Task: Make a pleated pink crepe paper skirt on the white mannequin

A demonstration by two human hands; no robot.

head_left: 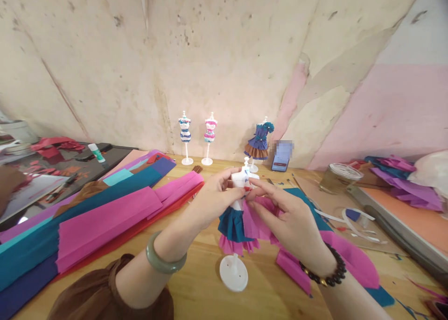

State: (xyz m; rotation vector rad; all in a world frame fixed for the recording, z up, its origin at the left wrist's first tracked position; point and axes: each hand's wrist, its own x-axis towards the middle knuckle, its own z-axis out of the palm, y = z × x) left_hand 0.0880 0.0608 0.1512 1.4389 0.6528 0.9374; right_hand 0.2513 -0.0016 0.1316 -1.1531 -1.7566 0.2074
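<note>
A small white dress-form mannequin [239,180] stands upright on its round base [234,274] in front of me. It wears a gathered teal skirt [231,224] over a pink ruffle [227,245]. My left hand [219,189] is closed around the side of the torso, its thumb lying across the front. With fingers pinched at the chest, my right hand [289,210] holds the upper edge of a pink crepe paper piece [257,222] against the mannequin. This paper hangs down beside the skirt and runs behind my right hand. Small red and blue bits show on the bust.
Layered crepe paper strips [112,222] spread along the left. Two small mannequins [185,135] and a dressed mannequin [259,140] stand by the wall, near a phone [282,156]. Right are a lidded jar [338,179], cardboard with scraps, and more crepe paper [350,259]. A glue stick [96,152] lies far left.
</note>
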